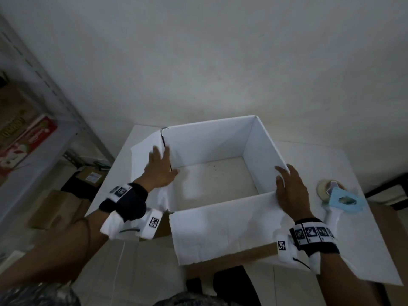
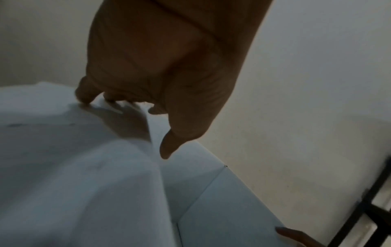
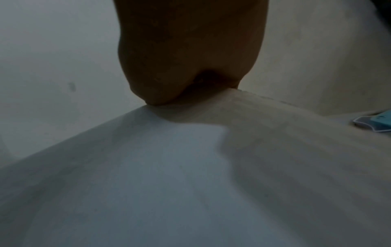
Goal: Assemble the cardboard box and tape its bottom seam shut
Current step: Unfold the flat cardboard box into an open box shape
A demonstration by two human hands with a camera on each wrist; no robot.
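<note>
A white cardboard box stands opened into a square on the white table, and the tabletop shows through it. My left hand lies flat with straight fingers on the box's left flap, thumb over the wall edge toward the inside. In the left wrist view the left hand touches the box at that edge. My right hand rests open on the near right corner, fingers along the right wall's top edge. The right wrist view shows the right hand pressing on the cardboard.
A tape dispenser with a blue body and white handle lies on the table just right of my right hand; its tip shows as the blue tape dispenser. A metal shelf stands at the left, with brown cartons on the floor below.
</note>
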